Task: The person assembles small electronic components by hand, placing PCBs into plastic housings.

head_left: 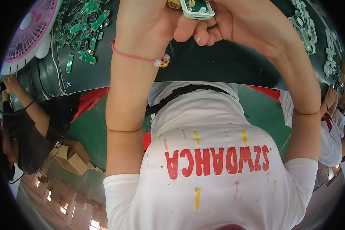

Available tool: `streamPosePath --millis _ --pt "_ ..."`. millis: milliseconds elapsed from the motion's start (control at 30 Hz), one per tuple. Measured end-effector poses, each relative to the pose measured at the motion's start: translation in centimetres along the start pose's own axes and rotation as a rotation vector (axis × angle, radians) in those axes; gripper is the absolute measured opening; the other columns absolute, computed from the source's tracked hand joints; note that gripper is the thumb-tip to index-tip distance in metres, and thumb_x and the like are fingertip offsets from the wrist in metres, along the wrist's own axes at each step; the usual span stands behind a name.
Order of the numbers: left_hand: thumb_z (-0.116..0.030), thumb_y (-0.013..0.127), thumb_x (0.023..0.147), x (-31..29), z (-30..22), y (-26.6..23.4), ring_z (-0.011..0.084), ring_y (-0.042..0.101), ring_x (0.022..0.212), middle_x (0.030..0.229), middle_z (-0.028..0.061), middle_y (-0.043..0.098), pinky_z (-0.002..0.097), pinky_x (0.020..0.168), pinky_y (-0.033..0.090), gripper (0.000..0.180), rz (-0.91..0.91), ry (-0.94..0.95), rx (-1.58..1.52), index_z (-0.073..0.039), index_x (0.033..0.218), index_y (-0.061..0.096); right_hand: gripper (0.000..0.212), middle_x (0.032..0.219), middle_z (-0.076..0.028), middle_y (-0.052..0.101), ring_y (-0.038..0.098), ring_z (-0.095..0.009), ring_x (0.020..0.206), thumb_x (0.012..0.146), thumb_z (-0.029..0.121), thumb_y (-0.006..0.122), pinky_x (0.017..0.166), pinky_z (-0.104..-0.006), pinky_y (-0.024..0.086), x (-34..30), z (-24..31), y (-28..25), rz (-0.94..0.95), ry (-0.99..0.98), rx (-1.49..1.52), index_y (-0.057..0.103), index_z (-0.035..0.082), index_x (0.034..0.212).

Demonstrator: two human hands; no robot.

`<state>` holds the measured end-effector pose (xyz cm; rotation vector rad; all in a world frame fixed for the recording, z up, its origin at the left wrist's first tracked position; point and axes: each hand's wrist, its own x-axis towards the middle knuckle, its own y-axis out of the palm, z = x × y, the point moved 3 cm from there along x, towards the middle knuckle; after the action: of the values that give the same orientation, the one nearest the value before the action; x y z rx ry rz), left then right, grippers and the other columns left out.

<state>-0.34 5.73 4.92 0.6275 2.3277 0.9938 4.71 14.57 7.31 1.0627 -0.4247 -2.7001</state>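
Near the top edge, a small white plastic casing [198, 15] is held between my two hands, with a green circuit board [197, 6] inside it. My left hand [159, 17] is closed on the casing from the left. From the other side my right hand [228, 25] grips it too, fingers curled underneath. A yellowish rounded thing [174, 4] sits beside the casing, cut off by the frame, so I cannot tell what it is. The upper parts of both hands lie partly outside the view. On my left wrist is a pink cord bracelet [134, 57] with beads.
Loose green circuit boards [86, 32] lie heaped on the dark table [214, 69] at left, beside a pink-and-white fan [28, 34] and cables. White plastic parts [304, 28] are piled at right. People sit on both sides; an open cardboard box [73, 157] stands on the floor.
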Motion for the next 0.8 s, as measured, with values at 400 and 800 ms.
streamPosePath --millis 400,800 --pt "-0.034 0.035 0.097 -1.8 -1.1 1.3 0.0171 0.056 0.078 0.1 0.0105 0.055 0.0248 0.061 0.052 0.041 0.158 0.335 0.097 -0.005 0.127 0.039 0.031 0.081 -0.015 0.064 0.061 -0.017 0.068 0.097 0.024 0.037 0.061 -0.0247 0.048 -0.5 -1.9 0.3 0.048 -0.505 -0.154 0.053 -0.002 0.102" --pt "-0.029 0.043 0.094 -2.6 -1.0 0.7 0.0212 0.056 0.09 0.104 0.0122 0.054 0.0321 0.084 0.046 0.041 0.144 0.414 0.117 -0.005 0.126 0.038 0.022 0.083 -0.004 0.062 0.056 -0.013 0.066 0.078 0.01 0.07 0.063 -0.0207 0.044 -3.6 -0.4 -0.1 -0.648 -1.056 -0.946 0.058 0.001 0.095"
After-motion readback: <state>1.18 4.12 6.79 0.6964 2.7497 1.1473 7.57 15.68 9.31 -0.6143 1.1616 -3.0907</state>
